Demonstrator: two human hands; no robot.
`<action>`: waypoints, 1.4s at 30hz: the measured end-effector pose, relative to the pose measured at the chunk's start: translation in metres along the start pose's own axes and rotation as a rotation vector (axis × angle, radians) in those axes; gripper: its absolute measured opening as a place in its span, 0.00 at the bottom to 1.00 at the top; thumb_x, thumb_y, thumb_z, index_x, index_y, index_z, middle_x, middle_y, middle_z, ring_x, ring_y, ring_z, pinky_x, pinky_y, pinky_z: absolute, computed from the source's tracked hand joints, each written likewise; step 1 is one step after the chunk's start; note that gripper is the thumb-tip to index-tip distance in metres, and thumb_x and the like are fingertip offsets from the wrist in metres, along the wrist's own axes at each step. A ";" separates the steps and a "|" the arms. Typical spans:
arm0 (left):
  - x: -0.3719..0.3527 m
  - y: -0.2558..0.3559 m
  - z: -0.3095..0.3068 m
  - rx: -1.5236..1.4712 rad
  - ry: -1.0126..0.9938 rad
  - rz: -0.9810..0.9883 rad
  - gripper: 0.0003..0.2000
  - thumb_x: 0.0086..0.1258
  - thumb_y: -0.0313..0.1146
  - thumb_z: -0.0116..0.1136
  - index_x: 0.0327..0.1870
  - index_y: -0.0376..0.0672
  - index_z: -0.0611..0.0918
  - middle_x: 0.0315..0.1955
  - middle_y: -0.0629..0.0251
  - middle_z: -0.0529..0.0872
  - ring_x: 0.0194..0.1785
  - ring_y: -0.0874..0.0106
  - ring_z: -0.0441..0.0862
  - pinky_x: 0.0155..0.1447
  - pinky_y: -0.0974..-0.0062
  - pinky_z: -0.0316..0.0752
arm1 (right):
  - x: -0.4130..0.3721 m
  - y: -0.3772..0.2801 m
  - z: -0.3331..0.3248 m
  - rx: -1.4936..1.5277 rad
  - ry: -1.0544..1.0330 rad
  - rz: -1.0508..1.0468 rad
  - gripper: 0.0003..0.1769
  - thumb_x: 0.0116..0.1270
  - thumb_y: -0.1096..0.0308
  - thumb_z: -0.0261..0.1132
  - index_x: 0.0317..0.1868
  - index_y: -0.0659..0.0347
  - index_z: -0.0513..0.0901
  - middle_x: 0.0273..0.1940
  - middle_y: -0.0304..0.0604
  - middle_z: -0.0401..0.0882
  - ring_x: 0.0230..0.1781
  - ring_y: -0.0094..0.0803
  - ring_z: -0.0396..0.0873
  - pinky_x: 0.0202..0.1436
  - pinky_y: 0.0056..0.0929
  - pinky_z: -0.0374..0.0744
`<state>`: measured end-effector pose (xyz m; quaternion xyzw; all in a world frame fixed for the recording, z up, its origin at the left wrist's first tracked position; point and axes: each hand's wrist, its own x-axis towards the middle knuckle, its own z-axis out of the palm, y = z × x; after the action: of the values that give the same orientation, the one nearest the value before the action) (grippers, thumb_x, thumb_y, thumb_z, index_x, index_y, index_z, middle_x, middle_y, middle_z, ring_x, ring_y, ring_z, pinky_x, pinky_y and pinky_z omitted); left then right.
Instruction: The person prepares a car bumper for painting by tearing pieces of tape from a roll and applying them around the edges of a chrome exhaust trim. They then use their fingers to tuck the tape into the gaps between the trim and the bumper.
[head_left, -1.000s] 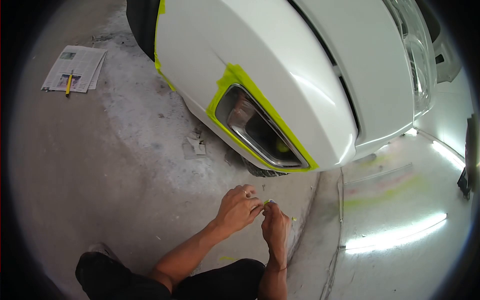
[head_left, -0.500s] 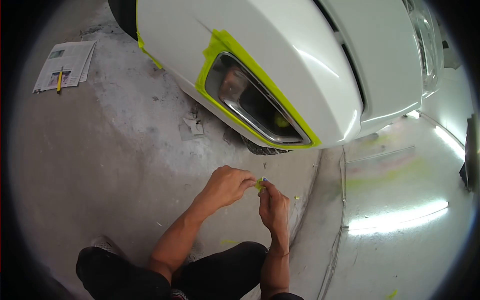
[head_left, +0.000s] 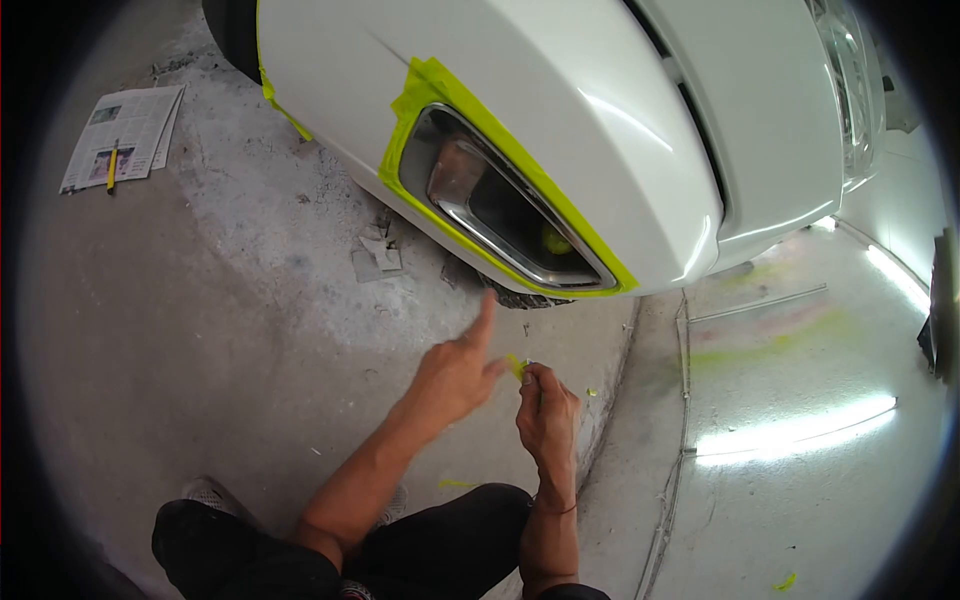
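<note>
My right hand [head_left: 547, 412] pinches a small piece of yellow-green masking tape [head_left: 516, 366] between thumb and fingers. Just left of it is my left hand [head_left: 448, 380], with the index finger stretched toward the car and the thumb apart, its tip close by the tape's free end. Beyond both hands stands the white car bumper [head_left: 330, 90]. Yellow-green masking tape [head_left: 530, 190] frames the chrome-edged fog light recess [head_left: 500, 205] in it.
A folded newspaper [head_left: 125, 125] with a yellow-handled cutter [head_left: 113, 168] on it lies on the concrete floor at the far left. Paper scraps [head_left: 378, 255] lie under the bumper. A pale wall [head_left: 800, 400] with lit reflections rises at the right.
My left fingers have parted from their pinch at the tape, and the index finger now points forward. My right hand keeps its hold on the tape. The view has shifted slightly.
</note>
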<state>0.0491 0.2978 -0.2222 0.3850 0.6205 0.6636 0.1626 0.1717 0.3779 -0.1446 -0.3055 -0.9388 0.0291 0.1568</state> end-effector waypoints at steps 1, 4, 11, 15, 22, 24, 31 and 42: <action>0.002 -0.005 -0.007 0.017 0.096 0.145 0.21 0.68 0.32 0.63 0.63 0.40 0.79 0.53 0.48 0.85 0.49 0.47 0.85 0.59 0.63 0.79 | -0.001 0.003 0.000 -0.015 -0.016 -0.011 0.07 0.70 0.72 0.62 0.46 0.63 0.82 0.36 0.53 0.86 0.35 0.53 0.85 0.38 0.42 0.81; 0.004 -0.012 -0.007 0.015 0.081 0.306 0.22 0.68 0.31 0.64 0.64 0.40 0.78 0.54 0.48 0.84 0.50 0.48 0.85 0.58 0.64 0.80 | -0.003 0.004 0.001 -0.027 -0.041 -0.056 0.06 0.69 0.73 0.63 0.45 0.62 0.82 0.37 0.53 0.86 0.34 0.53 0.85 0.37 0.43 0.82; 0.001 -0.008 0.000 0.055 -0.151 0.145 0.08 0.65 0.30 0.64 0.43 0.48 0.89 0.36 0.59 0.89 0.41 0.59 0.87 0.42 0.65 0.81 | -0.003 -0.002 0.002 -0.076 -0.061 -0.103 0.05 0.71 0.74 0.61 0.44 0.63 0.82 0.36 0.55 0.85 0.34 0.55 0.84 0.35 0.41 0.80; 0.000 -0.012 0.015 0.165 -0.098 0.204 0.06 0.63 0.28 0.65 0.41 0.46 0.87 0.35 0.59 0.89 0.38 0.60 0.86 0.39 0.64 0.80 | -0.002 0.001 0.005 -0.095 -0.016 -0.147 0.04 0.69 0.73 0.61 0.42 0.58 0.82 0.33 0.49 0.85 0.31 0.51 0.84 0.33 0.44 0.81; -0.003 -0.004 0.036 0.063 0.396 0.429 0.07 0.64 0.25 0.62 0.43 0.41 0.82 0.33 0.61 0.85 0.34 0.60 0.84 0.42 0.65 0.79 | -0.001 0.067 0.005 0.541 0.311 0.194 0.07 0.74 0.72 0.60 0.49 0.61 0.81 0.29 0.44 0.82 0.20 0.34 0.78 0.28 0.34 0.78; -0.001 0.003 0.028 0.021 0.483 0.407 0.09 0.66 0.26 0.64 0.46 0.40 0.83 0.36 0.60 0.87 0.38 0.62 0.86 0.45 0.69 0.80 | 0.001 0.074 -0.004 1.088 0.429 0.507 0.08 0.75 0.72 0.59 0.51 0.61 0.80 0.30 0.42 0.80 0.17 0.29 0.75 0.26 0.31 0.76; 0.008 0.008 -0.003 -1.694 -0.024 -0.051 0.21 0.81 0.52 0.44 0.63 0.50 0.79 0.76 0.74 0.64 0.77 0.73 0.55 0.81 0.62 0.38 | 0.002 0.015 0.003 0.485 0.666 0.074 0.10 0.73 0.73 0.62 0.52 0.63 0.82 0.42 0.42 0.73 0.40 0.26 0.71 0.49 0.26 0.73; 0.013 0.016 -0.009 -2.069 -0.099 -0.151 0.33 0.79 0.65 0.32 0.58 0.49 0.84 0.67 0.65 0.76 0.72 0.66 0.65 0.76 0.60 0.57 | 0.041 -0.065 0.010 0.598 0.404 -0.185 0.13 0.66 0.73 0.70 0.50 0.66 0.85 0.45 0.43 0.79 0.48 0.34 0.76 0.54 0.32 0.73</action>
<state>0.0388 0.2975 -0.2026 0.0441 -0.2371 0.8434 0.4802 0.1007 0.3493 -0.1335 -0.1597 -0.8626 0.2267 0.4230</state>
